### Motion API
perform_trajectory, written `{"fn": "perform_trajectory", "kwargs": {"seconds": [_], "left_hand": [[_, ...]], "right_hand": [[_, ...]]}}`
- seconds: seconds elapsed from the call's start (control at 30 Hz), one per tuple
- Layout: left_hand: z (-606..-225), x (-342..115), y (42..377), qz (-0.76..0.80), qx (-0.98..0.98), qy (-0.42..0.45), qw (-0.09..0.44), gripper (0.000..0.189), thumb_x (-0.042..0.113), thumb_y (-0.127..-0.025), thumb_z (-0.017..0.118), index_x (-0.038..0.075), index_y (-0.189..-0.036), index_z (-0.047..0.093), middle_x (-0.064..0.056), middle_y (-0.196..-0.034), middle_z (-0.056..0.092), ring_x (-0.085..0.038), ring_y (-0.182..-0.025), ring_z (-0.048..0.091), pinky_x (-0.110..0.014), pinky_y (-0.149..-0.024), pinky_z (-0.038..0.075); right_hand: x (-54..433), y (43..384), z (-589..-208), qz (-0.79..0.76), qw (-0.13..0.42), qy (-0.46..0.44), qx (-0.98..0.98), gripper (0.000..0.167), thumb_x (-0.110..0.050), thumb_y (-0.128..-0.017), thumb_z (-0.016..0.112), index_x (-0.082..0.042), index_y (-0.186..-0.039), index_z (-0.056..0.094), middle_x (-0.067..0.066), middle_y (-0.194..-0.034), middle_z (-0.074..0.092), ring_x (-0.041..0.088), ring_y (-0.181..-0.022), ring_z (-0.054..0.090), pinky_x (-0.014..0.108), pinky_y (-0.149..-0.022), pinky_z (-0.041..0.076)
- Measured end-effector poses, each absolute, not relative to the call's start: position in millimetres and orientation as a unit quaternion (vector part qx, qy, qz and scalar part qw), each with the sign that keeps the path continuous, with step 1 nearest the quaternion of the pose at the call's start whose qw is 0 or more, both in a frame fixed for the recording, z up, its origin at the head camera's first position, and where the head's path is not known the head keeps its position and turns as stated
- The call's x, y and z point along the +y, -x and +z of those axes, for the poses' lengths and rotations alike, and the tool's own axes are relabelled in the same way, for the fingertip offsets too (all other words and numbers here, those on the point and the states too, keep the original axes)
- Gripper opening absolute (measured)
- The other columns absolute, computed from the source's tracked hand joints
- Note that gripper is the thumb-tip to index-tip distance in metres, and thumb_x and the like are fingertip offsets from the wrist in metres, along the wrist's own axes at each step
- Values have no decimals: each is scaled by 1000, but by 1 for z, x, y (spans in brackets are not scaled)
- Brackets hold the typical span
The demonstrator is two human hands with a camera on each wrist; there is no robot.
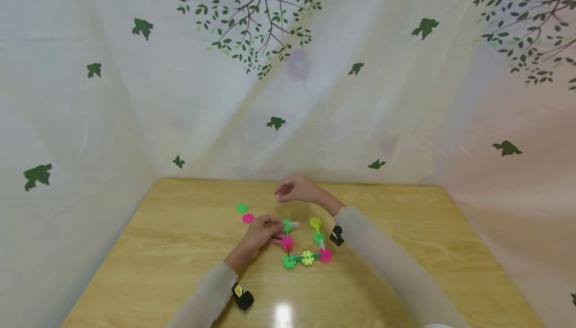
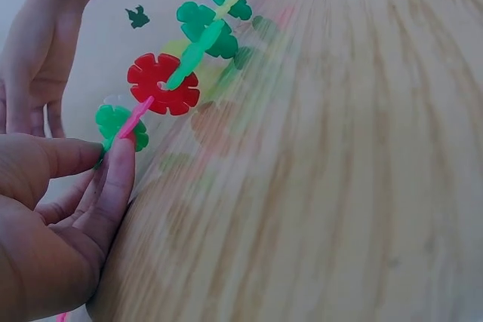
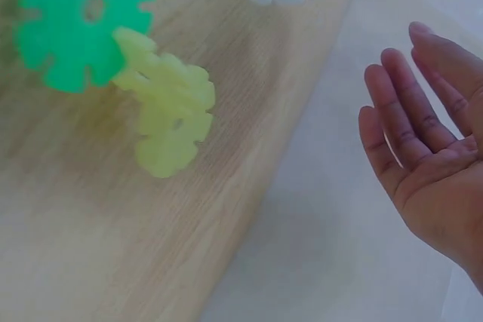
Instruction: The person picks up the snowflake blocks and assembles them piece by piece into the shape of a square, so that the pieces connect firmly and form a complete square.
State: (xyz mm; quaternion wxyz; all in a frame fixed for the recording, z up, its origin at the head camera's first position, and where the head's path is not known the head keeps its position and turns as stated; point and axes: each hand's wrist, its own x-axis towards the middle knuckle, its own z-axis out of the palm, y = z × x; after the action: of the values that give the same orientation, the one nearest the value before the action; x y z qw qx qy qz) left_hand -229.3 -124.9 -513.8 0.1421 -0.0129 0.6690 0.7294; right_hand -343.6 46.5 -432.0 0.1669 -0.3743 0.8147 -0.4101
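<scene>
Linked notched plastic discs form a U-shaped chain on the table, in green, pink, yellow and white. My left hand (image 1: pixel 263 231) is at the chain's left arm, its thumb and fingers pinching a green disc (image 1: pixel 286 225). A white disc (image 1: pixel 295 224) juts from that green one, and a pink disc (image 1: pixel 287 243) links on below. In the left wrist view, the pinched green disc (image 2: pixel 113 124) shows beside a red disc (image 2: pixel 162 83). Nothing is in my right hand (image 1: pixel 299 189), raised beyond the chain with fingers loosely bent. Yellow discs (image 3: pixel 172 111) end the chain's right arm.
Two loose discs, one green (image 1: pixel 242 208) and one pink (image 1: pixel 248 218), lie left of the chain, beyond my left hand. The wooden table (image 1: pixel 180 248) ends at a pale curtain (image 1: pixel 216 133) printed with leaves. Each wrist carries a small black camera (image 1: pixel 243 298).
</scene>
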Motion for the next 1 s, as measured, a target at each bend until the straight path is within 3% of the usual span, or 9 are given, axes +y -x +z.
{"fn": "perform_trajectory", "kwargs": {"seconds": [0.3,0.57,0.73,0.9,1.0], "left_hand": [[-518,-126,219,720,680,4,137,27,6,-99,64,-15,-116,58,-10,-85,74,-11,-72,71,-28,-68,64],[-521,-129,217,726,675,-45,127,23,6,-99,63,-14,-109,60,-6,-82,73,-10,-71,72,-28,-67,64],[-520,-129,224,721,680,-53,125,23,6,-98,64,-14,-109,61,-10,-85,75,-10,-72,72,-28,-67,64],[-518,-126,229,714,688,-21,133,25,5,-98,64,-15,-112,60,-15,-87,74,-11,-72,72,-29,-67,64],[-517,-126,230,714,687,-19,134,24,4,-98,63,-15,-112,60,-12,-85,73,-11,-72,71,-29,-67,64]], "right_hand": [[-2,364,-447,-341,198,445,804,26,-6,-91,76,4,-115,73,10,-95,76,9,-85,69,20,-81,58],[-39,361,-455,-267,226,500,792,32,-7,-94,73,0,-125,70,13,-106,75,17,-94,71,18,-86,57],[-52,365,-457,-243,236,514,788,36,-6,-95,70,-1,-131,67,13,-109,74,8,-85,64,14,-80,52],[-56,369,-459,-209,224,531,790,30,-4,-95,70,0,-125,71,13,-103,74,3,-70,47,11,-66,43],[-51,373,-461,-200,214,520,803,22,-5,-95,71,-2,-116,76,10,-101,75,6,-77,54,13,-71,46]]}}
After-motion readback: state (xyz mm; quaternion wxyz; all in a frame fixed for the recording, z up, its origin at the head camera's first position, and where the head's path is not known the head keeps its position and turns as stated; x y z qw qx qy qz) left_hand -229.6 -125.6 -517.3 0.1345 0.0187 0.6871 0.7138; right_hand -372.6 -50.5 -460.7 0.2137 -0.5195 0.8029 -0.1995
